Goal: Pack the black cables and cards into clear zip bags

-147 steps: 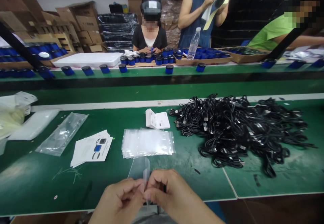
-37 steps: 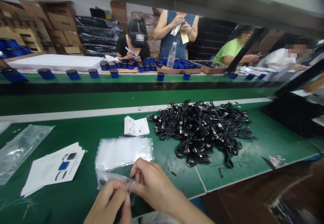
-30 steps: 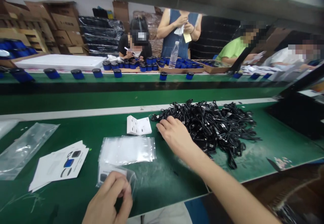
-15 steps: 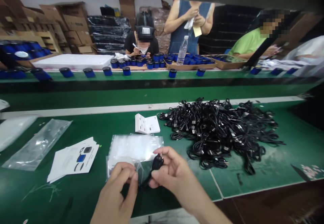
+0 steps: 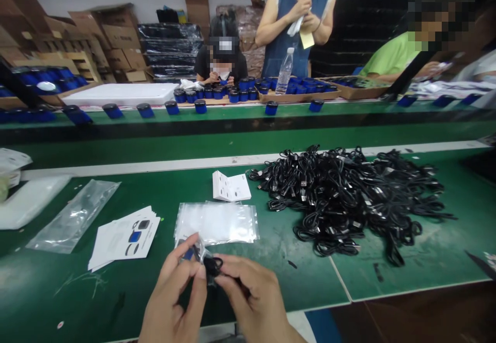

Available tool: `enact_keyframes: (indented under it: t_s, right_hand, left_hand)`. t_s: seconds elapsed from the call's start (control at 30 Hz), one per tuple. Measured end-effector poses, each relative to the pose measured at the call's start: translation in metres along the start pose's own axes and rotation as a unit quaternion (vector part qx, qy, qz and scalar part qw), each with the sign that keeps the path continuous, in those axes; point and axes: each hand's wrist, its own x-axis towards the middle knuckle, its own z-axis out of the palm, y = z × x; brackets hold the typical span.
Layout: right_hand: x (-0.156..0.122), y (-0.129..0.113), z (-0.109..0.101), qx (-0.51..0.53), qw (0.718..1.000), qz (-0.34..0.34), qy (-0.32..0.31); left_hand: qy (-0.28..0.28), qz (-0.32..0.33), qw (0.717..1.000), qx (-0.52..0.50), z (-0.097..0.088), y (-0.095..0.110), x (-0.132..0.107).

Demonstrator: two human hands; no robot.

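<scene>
My left hand (image 5: 174,291) pinches a small clear plastic bag (image 5: 198,248) near the table's front edge. Between the fingers of my right hand (image 5: 253,289) is a coiled black cable (image 5: 214,266), which meets the bag; how far inside it sits is hard to see. Just beyond my hands lies a stack of clear bags (image 5: 217,222), with a folded white leaflet (image 5: 234,187) behind it. A large heap of coiled black cables (image 5: 337,193) spreads to the right. Printed cards (image 5: 127,239) are fanned out on the left.
A large clear bag (image 5: 75,216) lies at the left on the green table (image 5: 302,291). Across the back, blue jars with black lids (image 5: 200,106) stand along a raised green ledge, near a water bottle (image 5: 284,72). Several co-workers are beyond it, with cardboard boxes (image 5: 120,38) behind.
My right hand has brought the coiled cable left and down against the bag, and my hands are now close together. The view has shifted slightly. A seated co-worker's hands have moved lower.
</scene>
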Motion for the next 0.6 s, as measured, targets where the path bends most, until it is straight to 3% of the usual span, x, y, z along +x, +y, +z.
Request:
enact_keyframes:
  t_s: [0.1, 0.23, 0.3, 0.4, 0.47, 0.6]
  right_hand:
    - [-0.001, 0.001, 0.002, -0.111, 0.988, -0.102, 0.020]
    - [0.000, 0.007, 0.009, -0.189, 0.971, -0.128, 0.071]
    - [0.003, 0.009, 0.011, -0.136, 0.988, -0.062, 0.048]
    - [0.009, 0.005, 0.004, 0.045, 0.992, 0.116, -0.029]
    - [0.014, -0.001, -0.005, 0.124, 0.969, 0.191, -0.096]
    - [0.020, -0.014, -0.023, 0.148, 0.954, 0.194, -0.176]
  left_hand:
    - [0.003, 0.035, 0.999, 0.036, 0.001, -0.001, -0.005]
    - [0.016, 0.126, 0.990, 0.061, 0.012, -0.004, -0.014]
    - [0.028, 0.184, 0.979, 0.084, 0.014, -0.005, -0.017]
    - [0.036, 0.249, 0.956, 0.149, 0.006, -0.002, -0.014]
    - [0.009, 0.230, 0.957, 0.176, -0.007, 0.004, -0.007]
    - [-0.149, 0.049, 0.977, 0.148, -0.029, 0.015, 0.013]
